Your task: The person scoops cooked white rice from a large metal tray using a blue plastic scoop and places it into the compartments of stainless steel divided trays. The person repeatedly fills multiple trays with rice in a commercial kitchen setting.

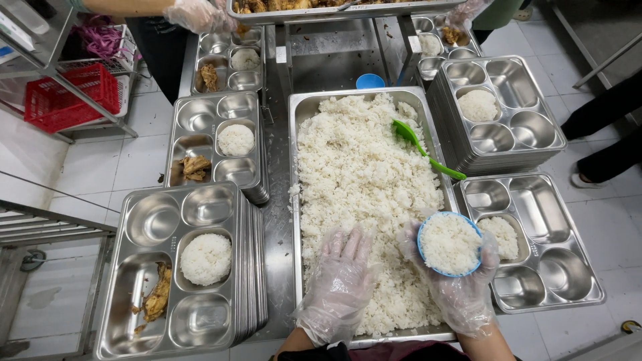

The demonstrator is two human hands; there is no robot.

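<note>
A small blue bowl, packed level with rice, is held in the right hand. The gloved fingers are curled up around the bowl's underside and rim, clamped on it from below, with the open face of the bowl turned upward. The bowl is carried just over the right edge of the big rice pan, between the heap of rice and the steel tray that lies directly to its right.

That tray is the nearest empty-sided target: a rice mound already sits in its middle left compartment, touching distance from the bowl, almost beside the right fingers. The tray's long axis runs away from the person, slightly tilted to the right.

The left hand is laid flat on the rice in the pan, palm down, fingers spread apart and holding nothing. It is clearly farther from the right-hand tray than the right hand is, with the bowl between them.

A green scoop lies on the rice farther up the pan, its handle pointing toward the right rim, well apart from both hands. On the left, a stack of trays is seen with a rice mound and a piece of meat in the top one. At the top of the view, another person's gloved hand is at work over other trays.
</note>
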